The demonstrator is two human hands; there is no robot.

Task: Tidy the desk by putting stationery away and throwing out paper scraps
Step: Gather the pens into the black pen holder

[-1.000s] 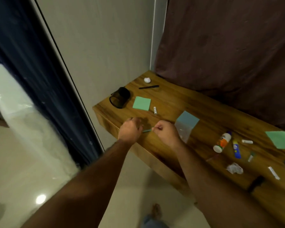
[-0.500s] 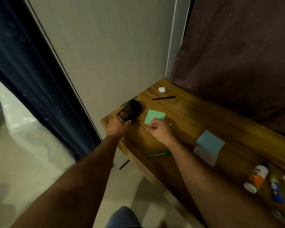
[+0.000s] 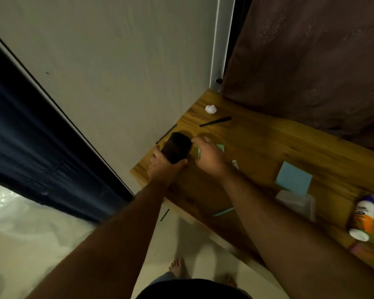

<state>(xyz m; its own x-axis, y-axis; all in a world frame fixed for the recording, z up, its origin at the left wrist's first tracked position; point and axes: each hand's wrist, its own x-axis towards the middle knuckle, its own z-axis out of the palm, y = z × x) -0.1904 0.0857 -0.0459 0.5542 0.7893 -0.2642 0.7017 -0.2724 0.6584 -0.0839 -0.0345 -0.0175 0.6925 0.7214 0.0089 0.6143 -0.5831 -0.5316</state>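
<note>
Black pen cup [image 3: 177, 147] now upright in left hand's [image 3: 162, 164] grip; right hand [image 3: 207, 155] newly beside it, fingers blurred.

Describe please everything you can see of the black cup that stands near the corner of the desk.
The black cup is a dark, round holder; its material cannot be told, and no contents show. It stands about upright near the left corner of the wooden desk, close to the wall. The left hand grips its lower side from the near edge. The right hand is right beside it, over a green note; whether it touches the cup is unclear.
</note>
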